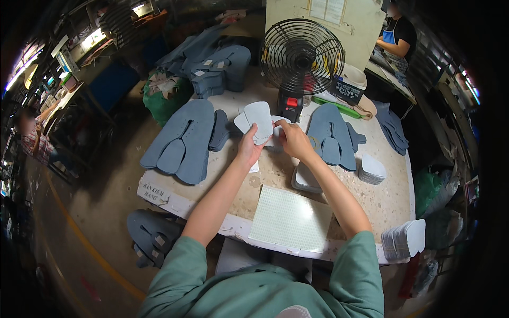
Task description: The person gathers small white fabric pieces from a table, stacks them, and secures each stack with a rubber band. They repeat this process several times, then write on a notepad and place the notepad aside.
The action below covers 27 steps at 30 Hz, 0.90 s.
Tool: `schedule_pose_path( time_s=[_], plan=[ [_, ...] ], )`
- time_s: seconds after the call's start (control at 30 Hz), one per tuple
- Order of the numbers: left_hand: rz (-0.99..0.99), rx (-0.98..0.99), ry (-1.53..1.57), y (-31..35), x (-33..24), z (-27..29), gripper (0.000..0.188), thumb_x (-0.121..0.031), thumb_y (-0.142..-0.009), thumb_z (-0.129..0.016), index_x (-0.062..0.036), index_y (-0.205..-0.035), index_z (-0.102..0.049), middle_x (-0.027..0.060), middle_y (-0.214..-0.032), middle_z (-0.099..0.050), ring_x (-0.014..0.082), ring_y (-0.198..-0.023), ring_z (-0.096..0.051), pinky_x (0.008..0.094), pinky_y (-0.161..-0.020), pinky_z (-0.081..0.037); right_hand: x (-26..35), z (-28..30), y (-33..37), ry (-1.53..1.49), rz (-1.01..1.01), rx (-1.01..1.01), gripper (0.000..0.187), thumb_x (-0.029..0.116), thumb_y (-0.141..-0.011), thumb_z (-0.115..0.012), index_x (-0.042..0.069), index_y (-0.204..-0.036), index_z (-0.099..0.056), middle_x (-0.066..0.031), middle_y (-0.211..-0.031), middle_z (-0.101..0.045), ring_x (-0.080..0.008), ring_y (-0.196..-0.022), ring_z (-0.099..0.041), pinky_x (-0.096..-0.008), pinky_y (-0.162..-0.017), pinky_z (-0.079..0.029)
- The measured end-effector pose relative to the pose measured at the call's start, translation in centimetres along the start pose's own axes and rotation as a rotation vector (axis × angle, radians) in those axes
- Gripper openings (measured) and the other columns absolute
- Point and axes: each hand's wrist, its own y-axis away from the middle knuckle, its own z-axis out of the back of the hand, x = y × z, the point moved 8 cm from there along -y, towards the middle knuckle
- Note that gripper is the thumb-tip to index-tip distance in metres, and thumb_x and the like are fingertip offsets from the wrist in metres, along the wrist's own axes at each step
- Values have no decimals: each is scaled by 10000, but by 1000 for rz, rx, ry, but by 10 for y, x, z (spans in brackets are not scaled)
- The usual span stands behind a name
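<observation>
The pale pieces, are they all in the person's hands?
No, a stack of pale pieces sits on the table.

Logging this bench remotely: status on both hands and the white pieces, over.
Left hand holding white pieces, overlapping. Right hand close alongside, its grip unclear. Black fan beyond the hands, not between them.

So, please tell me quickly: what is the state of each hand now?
Left hand: closed, holding fanned white rounded cutouts.
Right hand: partly curled close beside them; whether it grips one cannot be told.
</observation>
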Motion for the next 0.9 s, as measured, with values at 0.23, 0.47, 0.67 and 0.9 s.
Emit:
schedule_pose_path(
  time_s=[0.23,0.47,0.67,0.9],
  plan=[
    [15,-12,-22,2,-1,-3,466,-279,-1025,-365,31,-1373,-365,164,-1314,-536,251,-1239,-518,417,-1084,-388,-16,2,-3,-239,-127,96,308,20,-731,-634,90,-1031,-616,-98,-827,-664,-313,-845,-605,-432,-688,-502],
    [-14,-34,-40,3,-3,-6,441,-287,-1023,-381,14,-1343,-416,153,-1273,-571,255,-1197,-554,409,-1039,-413,-1,22,13,40,-4,-146,54,106,-718,-707,80,-763,-691,-79,-856,-621,-272,-879,-589,-396,-699,-519],
    [-28,-22,-53,4,-4,-6,462,-279,-1026,-370,26,-1372,-366,168,-1321,-526,269,-1228,-528,421,-1073,-400,0,7,3,203,35,-74,115,108,-724,-681,22,-791,-644,-122,-916,-588,-302,-929,-547,-395,-741,-515],
    [-29,-33,-66,2,-3,-3,442,-280,-1022,-391,13,-1354,-398,148,-1292,-551,254,-1208,-543,409,-1041,-427,-4,5,-4,1,86,68,138,138,-801,-629,7,-841,-617,-148,-963,-552,-339,-990,-482,-414,-854,-436]
  ],
)
